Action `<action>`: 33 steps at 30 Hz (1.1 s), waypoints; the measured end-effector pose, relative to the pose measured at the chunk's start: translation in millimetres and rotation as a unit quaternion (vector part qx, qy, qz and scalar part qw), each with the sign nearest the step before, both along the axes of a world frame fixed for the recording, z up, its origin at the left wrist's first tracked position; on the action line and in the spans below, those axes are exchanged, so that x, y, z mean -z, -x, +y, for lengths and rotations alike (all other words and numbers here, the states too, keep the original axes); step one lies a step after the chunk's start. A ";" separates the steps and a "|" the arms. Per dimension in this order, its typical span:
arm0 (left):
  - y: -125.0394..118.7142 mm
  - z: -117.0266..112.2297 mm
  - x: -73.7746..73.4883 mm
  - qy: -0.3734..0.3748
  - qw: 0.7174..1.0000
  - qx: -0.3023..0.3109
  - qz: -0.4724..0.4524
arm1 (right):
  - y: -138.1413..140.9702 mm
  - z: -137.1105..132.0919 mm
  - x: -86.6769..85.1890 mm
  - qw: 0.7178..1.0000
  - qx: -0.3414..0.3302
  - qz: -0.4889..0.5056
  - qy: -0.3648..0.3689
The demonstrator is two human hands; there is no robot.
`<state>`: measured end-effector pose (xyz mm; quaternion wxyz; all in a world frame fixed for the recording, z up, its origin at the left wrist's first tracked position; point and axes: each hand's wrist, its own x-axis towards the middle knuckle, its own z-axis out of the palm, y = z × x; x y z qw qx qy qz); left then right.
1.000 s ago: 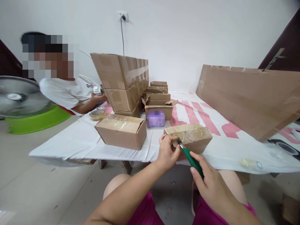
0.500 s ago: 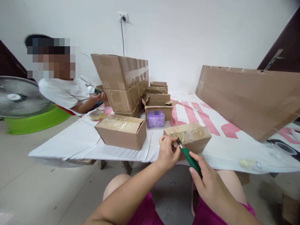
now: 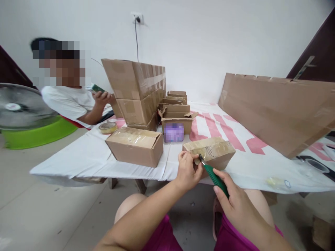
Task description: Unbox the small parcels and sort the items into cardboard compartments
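A small taped cardboard box [image 3: 213,151] lies at the near edge of the low white-covered table [image 3: 86,157]. My left hand [image 3: 187,170] pinches clear tape at the box's near corner, fingers closed. My right hand [image 3: 235,205] grips a green-handled utility knife [image 3: 213,174], whose blade tip touches the tape beside my left fingers.
A larger closed box [image 3: 136,145] lies left of mine. Stacked cartons [image 3: 138,92], open small boxes [image 3: 178,113] and a flat cardboard sheet [image 3: 280,108] stand behind. A seated person [image 3: 70,101] at far left holds a green tool. Tape rolls [image 3: 108,127] [image 3: 315,164]; fan [image 3: 18,108].
The person at the left has raised their hand with the green tool. My hands and knife have stayed at the box's corner, barely shifting.
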<state>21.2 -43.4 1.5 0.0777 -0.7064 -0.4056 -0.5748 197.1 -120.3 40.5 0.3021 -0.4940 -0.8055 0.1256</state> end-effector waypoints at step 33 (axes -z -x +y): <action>0.9 1.1 4.0 -0.002 1.000 -0.010 0.022 | -1.2 -5.4 6.3 0.999 0.019 -0.018 -0.022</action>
